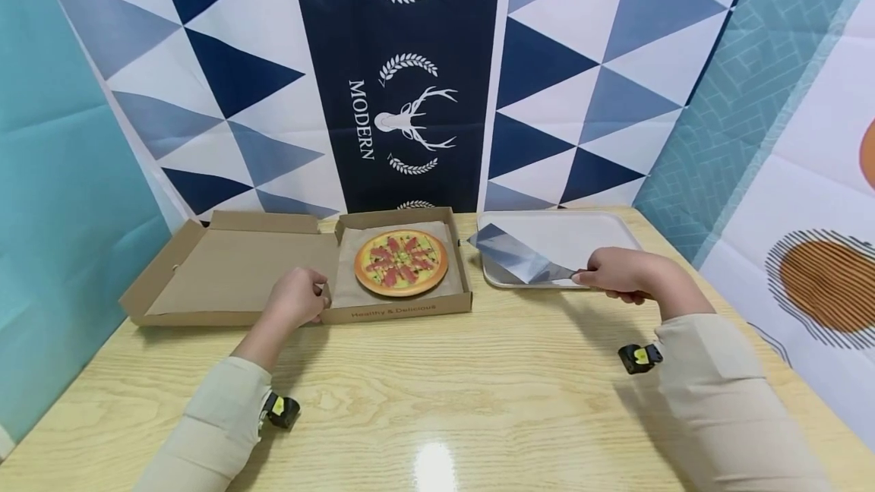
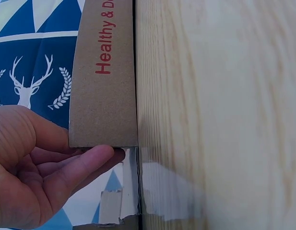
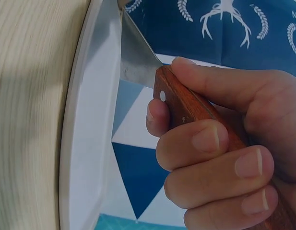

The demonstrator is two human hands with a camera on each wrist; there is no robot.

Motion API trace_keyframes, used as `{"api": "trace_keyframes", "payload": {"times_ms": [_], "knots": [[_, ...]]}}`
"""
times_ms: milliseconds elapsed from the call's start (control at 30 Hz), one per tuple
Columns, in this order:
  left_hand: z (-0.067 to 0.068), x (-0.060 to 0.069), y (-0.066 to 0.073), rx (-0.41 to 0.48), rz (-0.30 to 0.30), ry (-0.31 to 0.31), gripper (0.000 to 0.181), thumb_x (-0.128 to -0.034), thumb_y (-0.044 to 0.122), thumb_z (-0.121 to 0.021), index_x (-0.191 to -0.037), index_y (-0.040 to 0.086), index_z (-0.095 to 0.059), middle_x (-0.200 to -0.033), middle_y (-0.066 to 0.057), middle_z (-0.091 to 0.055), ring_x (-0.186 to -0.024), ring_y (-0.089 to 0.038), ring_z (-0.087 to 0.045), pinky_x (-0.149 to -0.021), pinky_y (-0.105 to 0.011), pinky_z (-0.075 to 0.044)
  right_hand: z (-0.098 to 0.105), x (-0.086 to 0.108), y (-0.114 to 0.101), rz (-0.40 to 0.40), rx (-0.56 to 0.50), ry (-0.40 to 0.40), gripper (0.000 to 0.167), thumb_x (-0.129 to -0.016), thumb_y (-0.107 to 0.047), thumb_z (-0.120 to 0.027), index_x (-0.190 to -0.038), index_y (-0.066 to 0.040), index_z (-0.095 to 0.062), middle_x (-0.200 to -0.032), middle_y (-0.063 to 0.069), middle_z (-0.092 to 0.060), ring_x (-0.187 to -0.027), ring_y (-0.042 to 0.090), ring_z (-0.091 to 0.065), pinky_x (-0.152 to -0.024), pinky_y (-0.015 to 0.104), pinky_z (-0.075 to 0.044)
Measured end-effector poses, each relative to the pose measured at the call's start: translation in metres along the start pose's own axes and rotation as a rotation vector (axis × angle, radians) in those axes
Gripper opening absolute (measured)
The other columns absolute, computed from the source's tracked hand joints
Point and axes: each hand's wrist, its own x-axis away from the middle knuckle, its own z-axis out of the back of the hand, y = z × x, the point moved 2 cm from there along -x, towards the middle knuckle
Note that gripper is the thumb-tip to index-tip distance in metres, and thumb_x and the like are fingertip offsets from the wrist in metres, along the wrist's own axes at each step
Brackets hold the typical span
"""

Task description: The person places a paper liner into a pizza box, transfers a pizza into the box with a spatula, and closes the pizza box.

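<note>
A round pizza [image 1: 401, 263] lies on paper inside the open cardboard box [image 1: 403, 311]. My left hand [image 1: 298, 298] pinches the box's front wall at its left corner, near the fold to the lid; the left wrist view shows the thumb and fingers of that hand [image 2: 47, 167] at the end of the printed wall [image 2: 104, 96]. With curled fingers, my right hand [image 1: 625, 276] grips the wooden handle [image 3: 200, 108] of a metal spatula [image 1: 513, 253]. The wide blade is above the white tray [image 1: 560, 226], its tip close to the box's right wall.
The box lid [image 1: 239, 272] lies opened out to the left on the wooden table [image 1: 410, 386]. Behind the table hangs a patterned cloth [image 1: 403, 97], with more fabric at both sides. The white tray is right of the box, near the back edge.
</note>
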Motion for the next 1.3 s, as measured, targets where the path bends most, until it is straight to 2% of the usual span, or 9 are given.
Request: {"api": "trace_keyframes", "payload": {"times_ms": [200, 533, 767, 1000, 1300], "knots": [[0.0, -0.001, 0.0, -0.001, 0.003, -0.001, 0.041, -0.089, -0.002, -0.064, -0.127, -0.014, -0.054, -0.105, -0.024, -0.066, -0.059, -0.016, -0.067, -0.08, -0.044, -0.057, 0.0, 0.01, 0.012, -0.02, -0.038, -0.002, 0.032, -0.103, -0.028, -0.048, -0.078, -0.009, -0.052, -0.056, -0.001, -0.038, -0.044, 0.012, -0.035, -0.045, 0.027, -0.036], [0.001, -0.001, 0.001, 0.019, 0.005, 0.003, 0.042, -0.0881, -0.003, -0.064, -0.127, -0.015, -0.055, -0.104, -0.024, -0.066, -0.058, -0.016, -0.067, -0.069, -0.036, -0.059, 0.0, 0.023, 0.032, -0.078, -0.064, 0.004, 0.035, -0.104, -0.03, -0.046, -0.075, -0.009, -0.049, -0.057, -0.001, -0.039, -0.046, 0.012, -0.036, -0.046, 0.026, -0.035], [0.001, 0.001, 0.001, 0.016, 0.005, 0.009, 0.042, -0.0875, -0.003, -0.065, -0.127, -0.015, -0.055, -0.103, -0.025, -0.066, -0.058, -0.017, -0.067, -0.072, -0.038, -0.058, 0.0, 0.027, 0.042, -0.102, -0.045, 0.006, 0.038, -0.104, -0.031, -0.045, -0.071, -0.012, -0.045, -0.055, -0.002, -0.038, -0.044, 0.011, -0.035, -0.045, 0.026, -0.034], [0.0, 0.002, 0.0, 0.04, 0.0, 0.016, 0.041, -0.0873, -0.004, -0.064, -0.126, -0.015, -0.055, -0.105, -0.027, -0.066, -0.059, -0.018, -0.067, -0.064, -0.032, -0.058, 0.0, 0.031, 0.048, -0.132, -0.085, 0.015, 0.039, -0.104, -0.029, -0.045, -0.069, -0.012, -0.044, -0.056, -0.002, -0.039, -0.045, 0.011, -0.035, -0.046, 0.025, -0.034], [0.0, 0.003, 0.0, 0.023, 0.001, 0.015, 0.041, -0.088, -0.003, -0.064, -0.126, -0.015, -0.055, -0.107, -0.027, -0.066, -0.057, -0.016, -0.066, -0.07, -0.037, -0.058, 0.001, 0.035, 0.056, -0.164, -0.096, 0.023, 0.037, -0.104, -0.028, -0.042, -0.071, -0.011, -0.045, -0.057, -0.001, -0.04, -0.046, 0.011, -0.037, -0.046, 0.025, -0.034]]}}
